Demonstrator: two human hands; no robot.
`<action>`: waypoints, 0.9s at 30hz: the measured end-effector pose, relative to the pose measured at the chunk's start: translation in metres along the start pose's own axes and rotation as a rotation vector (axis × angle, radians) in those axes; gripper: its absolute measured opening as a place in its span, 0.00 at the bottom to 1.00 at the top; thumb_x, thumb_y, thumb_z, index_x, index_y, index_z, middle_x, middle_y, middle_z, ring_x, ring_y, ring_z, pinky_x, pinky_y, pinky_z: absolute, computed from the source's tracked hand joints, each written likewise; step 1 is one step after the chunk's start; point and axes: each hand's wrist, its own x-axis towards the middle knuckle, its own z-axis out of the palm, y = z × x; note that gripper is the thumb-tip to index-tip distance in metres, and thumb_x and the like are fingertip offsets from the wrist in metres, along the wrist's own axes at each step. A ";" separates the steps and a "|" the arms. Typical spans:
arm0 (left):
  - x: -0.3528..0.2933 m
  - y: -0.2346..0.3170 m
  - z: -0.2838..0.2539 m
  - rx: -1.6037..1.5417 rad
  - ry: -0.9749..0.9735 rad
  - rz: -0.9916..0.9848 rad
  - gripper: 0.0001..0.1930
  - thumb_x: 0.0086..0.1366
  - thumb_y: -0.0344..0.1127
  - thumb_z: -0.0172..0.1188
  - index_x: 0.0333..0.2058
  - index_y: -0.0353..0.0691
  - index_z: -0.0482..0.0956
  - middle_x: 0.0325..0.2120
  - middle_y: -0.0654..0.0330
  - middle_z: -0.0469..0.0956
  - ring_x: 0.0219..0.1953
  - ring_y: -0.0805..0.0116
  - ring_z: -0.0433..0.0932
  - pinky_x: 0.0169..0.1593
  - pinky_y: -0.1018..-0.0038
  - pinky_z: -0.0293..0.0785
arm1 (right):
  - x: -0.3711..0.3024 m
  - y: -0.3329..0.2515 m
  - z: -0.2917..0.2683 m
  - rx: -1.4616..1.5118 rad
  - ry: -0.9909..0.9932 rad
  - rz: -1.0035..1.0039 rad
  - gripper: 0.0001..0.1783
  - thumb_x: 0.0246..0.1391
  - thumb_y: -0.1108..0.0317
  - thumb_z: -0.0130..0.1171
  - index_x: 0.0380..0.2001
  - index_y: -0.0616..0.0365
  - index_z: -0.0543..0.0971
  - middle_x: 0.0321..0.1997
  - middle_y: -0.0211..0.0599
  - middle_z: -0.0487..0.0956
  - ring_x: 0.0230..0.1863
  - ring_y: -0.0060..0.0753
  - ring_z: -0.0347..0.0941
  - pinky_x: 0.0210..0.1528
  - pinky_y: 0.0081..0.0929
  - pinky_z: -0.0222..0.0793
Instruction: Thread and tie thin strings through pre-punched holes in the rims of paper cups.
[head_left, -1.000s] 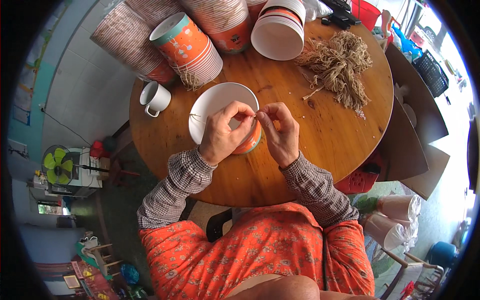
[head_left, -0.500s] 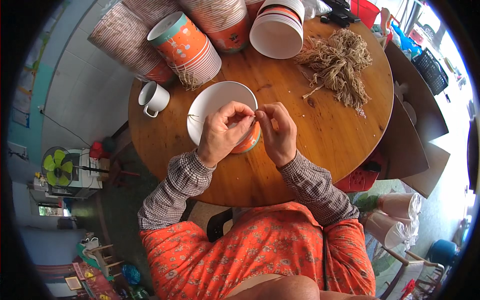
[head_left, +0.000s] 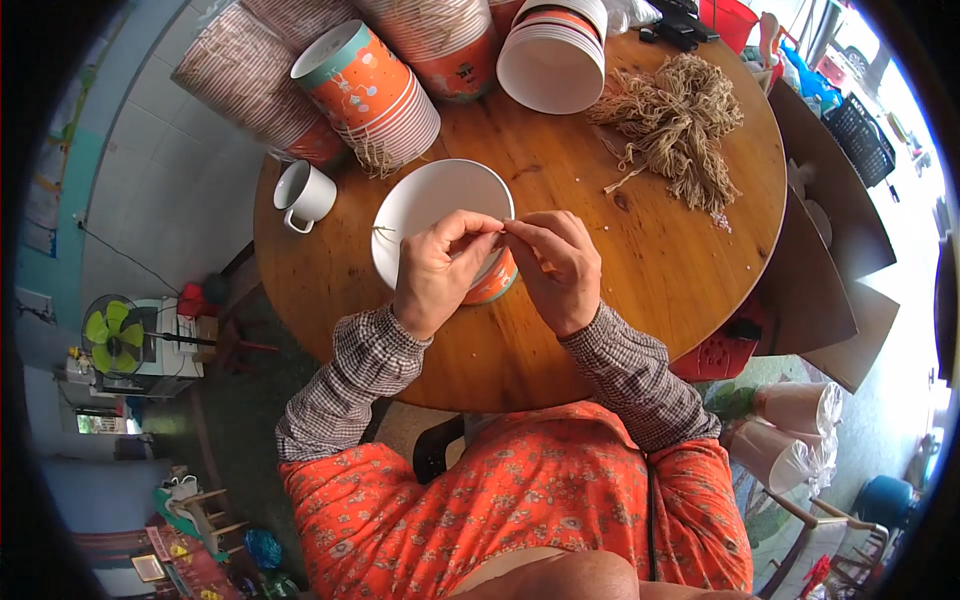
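Observation:
A round paper bucket (head_left: 440,182), white inside and orange with a teal edge outside, sits tilted in front of me, its mouth partly hidden by my hands. A short tan strand of twine (head_left: 381,231) shows at its left rim. My left hand (head_left: 436,268) is closed in a pinch at the bucket's right rim. Against it, fingertip to fingertip, my right hand (head_left: 560,268) pinches too. Whatever thin bit lies between the fingertips is too small and covered to make out.
Nested stacks of similar buckets (head_left: 385,105) stand at the table's far left, with a white bucket stack (head_left: 550,72) lying beside them. A heap of tan twine (head_left: 680,130) lies far right. A white mug (head_left: 306,195) stands left on the round wooden table (head_left: 670,270). Cardboard (head_left: 825,245) borders its right edge.
My pinched fingertips have shifted slightly left and the right hand has turned, its fingers now stretching farther over toward the left hand. The bucket stays nearly in place.

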 end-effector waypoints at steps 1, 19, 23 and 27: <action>-0.001 0.000 0.000 0.038 0.002 0.037 0.03 0.62 0.25 0.60 0.34 0.33 0.79 0.29 0.60 0.82 0.33 0.75 0.81 0.37 0.79 0.77 | 0.001 0.000 -0.001 -0.042 -0.004 -0.026 0.14 0.42 0.76 0.65 0.36 0.57 0.80 0.35 0.36 0.78 0.37 0.38 0.74 0.39 0.34 0.69; 0.005 0.019 0.012 0.333 0.025 0.282 0.10 0.58 0.20 0.60 0.38 0.35 0.72 0.28 0.58 0.78 0.31 0.67 0.81 0.35 0.75 0.77 | 0.000 -0.010 -0.001 0.255 0.007 0.386 0.07 0.50 0.79 0.59 0.35 0.63 0.80 0.33 0.37 0.79 0.36 0.29 0.77 0.42 0.23 0.72; 0.005 0.018 0.013 0.338 0.025 0.286 0.10 0.58 0.21 0.60 0.38 0.36 0.72 0.28 0.57 0.78 0.31 0.67 0.80 0.36 0.75 0.77 | -0.004 -0.005 0.000 0.453 -0.026 0.598 0.08 0.52 0.77 0.57 0.36 0.62 0.81 0.33 0.35 0.80 0.34 0.24 0.75 0.40 0.21 0.72; 0.006 0.011 0.013 0.324 0.030 0.251 0.10 0.58 0.21 0.61 0.39 0.36 0.72 0.29 0.58 0.78 0.31 0.68 0.80 0.36 0.76 0.77 | -0.006 -0.003 0.002 0.411 -0.005 0.535 0.09 0.51 0.78 0.58 0.36 0.61 0.81 0.34 0.36 0.80 0.33 0.26 0.76 0.38 0.21 0.72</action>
